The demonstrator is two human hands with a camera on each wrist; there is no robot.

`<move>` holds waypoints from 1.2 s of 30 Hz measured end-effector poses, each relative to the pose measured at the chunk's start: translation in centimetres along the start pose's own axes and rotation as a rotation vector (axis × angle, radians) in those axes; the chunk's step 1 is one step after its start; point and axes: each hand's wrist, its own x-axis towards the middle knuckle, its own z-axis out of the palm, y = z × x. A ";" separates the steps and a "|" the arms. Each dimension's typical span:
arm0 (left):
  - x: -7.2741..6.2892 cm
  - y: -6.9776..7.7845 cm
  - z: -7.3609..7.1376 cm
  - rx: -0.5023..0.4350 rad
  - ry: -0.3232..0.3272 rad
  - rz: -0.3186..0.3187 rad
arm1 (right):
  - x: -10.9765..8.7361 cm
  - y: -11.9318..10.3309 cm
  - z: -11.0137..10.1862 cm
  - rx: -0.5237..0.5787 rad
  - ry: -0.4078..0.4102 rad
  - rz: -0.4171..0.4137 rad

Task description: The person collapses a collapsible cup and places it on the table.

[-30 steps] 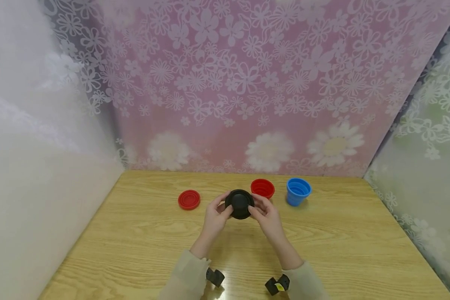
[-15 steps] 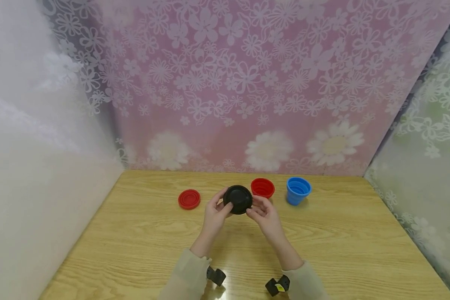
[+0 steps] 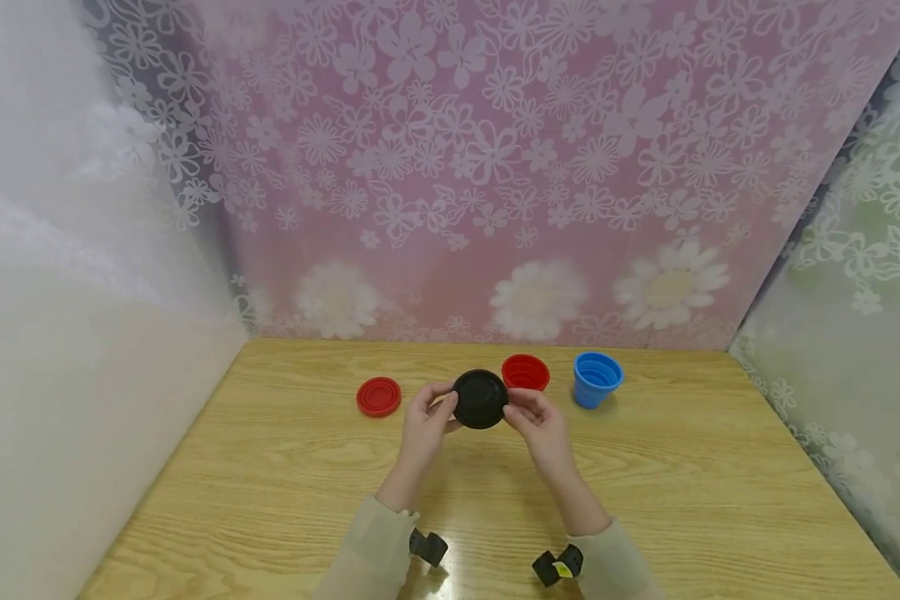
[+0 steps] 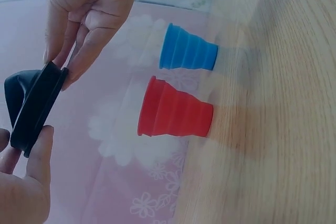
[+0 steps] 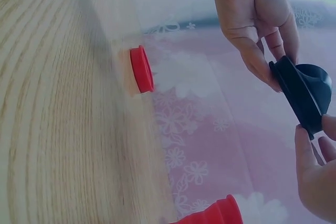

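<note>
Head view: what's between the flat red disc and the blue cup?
In the head view: the left hand, the black round piece both hands hold, the right hand and, partly hidden behind its fingers, the red cup.

The round piece [image 3: 481, 399] is black, the backdrop [image 3: 465, 179] white-flowered pink, the tabletop [image 3: 292, 467] yellowish wood-grain.

red disc [image 3: 378, 397] flat | red cup [image 3: 526, 372] upright | blue cup [image 3: 597, 382] upright

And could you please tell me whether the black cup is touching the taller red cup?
Apart. The left wrist view shows it: the pink wall is plainly visible in the gap between the black cup and the taller red cup.
</note>
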 end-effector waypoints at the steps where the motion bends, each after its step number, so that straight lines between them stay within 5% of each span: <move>1: 0.0 0.0 0.0 0.001 0.009 -0.008 | 0.0 -0.1 0.0 -0.002 0.005 0.000; 12: -0.9 1.7 0.8 0.035 -0.001 -0.033 | 0.2 -0.1 -0.2 -0.009 0.051 -0.015; 20: -0.6 0.4 0.4 0.066 -0.091 -0.050 | 0.1 0.0 0.1 0.016 0.084 -0.023; 28: -0.4 -0.4 0.6 0.138 -0.146 0.006 | -0.1 0.3 0.3 0.045 0.005 -0.009; 36: -0.4 -0.2 0.8 0.089 -0.133 0.000 | -0.2 0.6 0.5 0.063 -0.038 -0.003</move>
